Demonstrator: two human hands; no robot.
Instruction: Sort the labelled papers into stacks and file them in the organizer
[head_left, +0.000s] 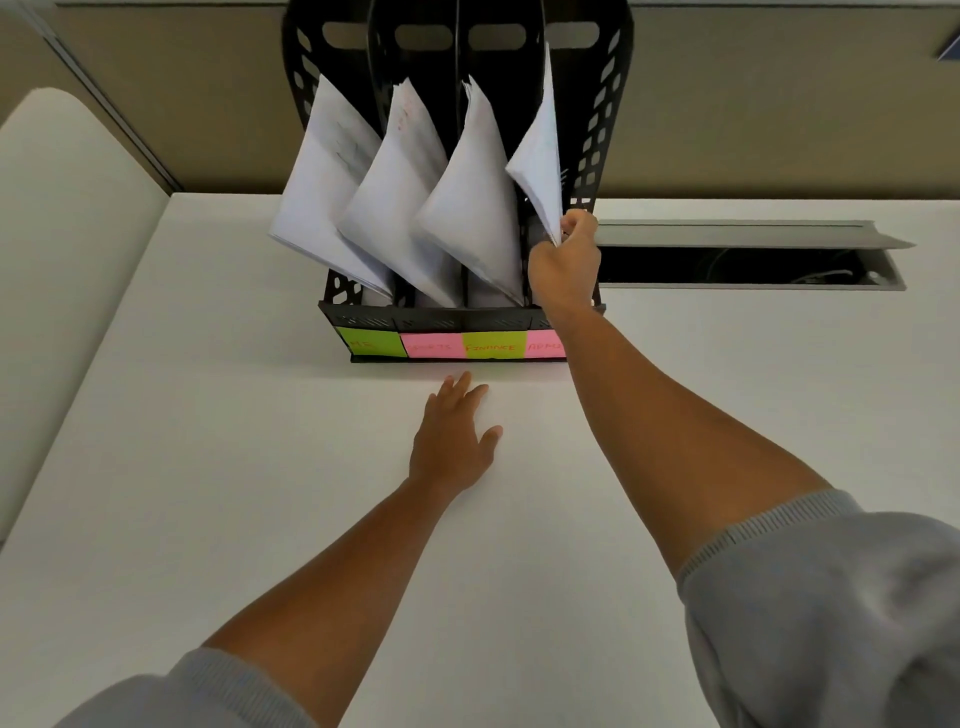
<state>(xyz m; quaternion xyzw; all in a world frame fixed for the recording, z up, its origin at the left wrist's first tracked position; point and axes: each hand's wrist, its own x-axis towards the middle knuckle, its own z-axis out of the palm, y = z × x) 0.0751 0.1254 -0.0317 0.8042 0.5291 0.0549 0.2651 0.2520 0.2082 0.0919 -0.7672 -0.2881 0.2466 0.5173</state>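
Note:
A black perforated organizer stands at the back of the white desk, with several slots. Green and pink sticky labels run along its front; two read FINANCE and ADMI. Three slots hold leaning white paper stacks: left stack, second stack, third stack. My right hand pinches the lower corner of a fourth paper stack in the rightmost slot. My left hand rests flat on the desk in front of the organizer, fingers spread, holding nothing.
An open cable hatch with a raised grey lid lies in the desk right of the organizer. A cream padded panel borders the desk on the left. A beige partition wall stands behind.

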